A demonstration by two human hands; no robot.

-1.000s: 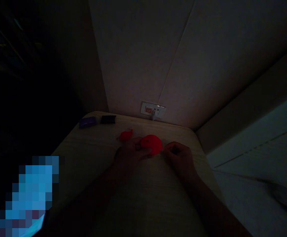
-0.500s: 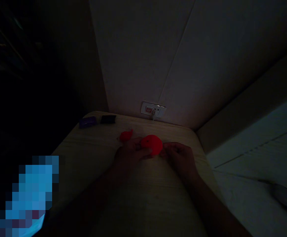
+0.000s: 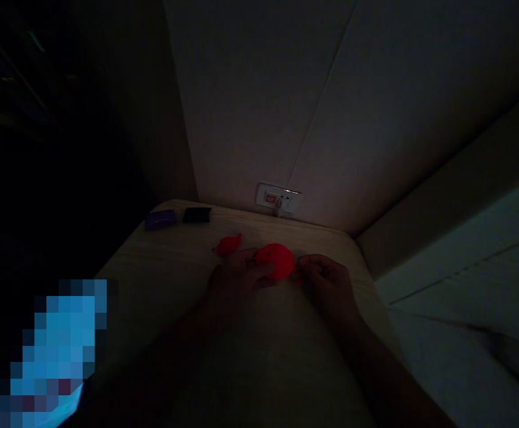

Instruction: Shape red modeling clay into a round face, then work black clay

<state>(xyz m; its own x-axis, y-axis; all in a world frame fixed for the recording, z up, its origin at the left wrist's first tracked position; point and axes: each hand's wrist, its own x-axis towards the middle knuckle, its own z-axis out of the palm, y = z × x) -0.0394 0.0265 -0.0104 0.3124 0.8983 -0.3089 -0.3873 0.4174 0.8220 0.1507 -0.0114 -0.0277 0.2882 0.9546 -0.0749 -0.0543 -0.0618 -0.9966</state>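
Note:
In dim light, a bright red rounded object with a small dark spot on its left part is held just above or on the wooden table; its exact kind is not clear. My left hand grips it from the left, the thumb lying across its lower front. Close to its right edge is my right hand, fingers pinched together; whatever they hold is too dark and small to make out. Beyond my left fingers lies a smaller red piece with a pointed tip.
A purple packet and a black flat item lie at the table's back left. On the wall behind is a socket plate with a switch and something plugged in. A pale panel borders the right side. A blurred blue patch glows lower left.
Both hands stay almost in place around the red rounded object. The view shifts very slightly; my right fingers move only a little at its edge.

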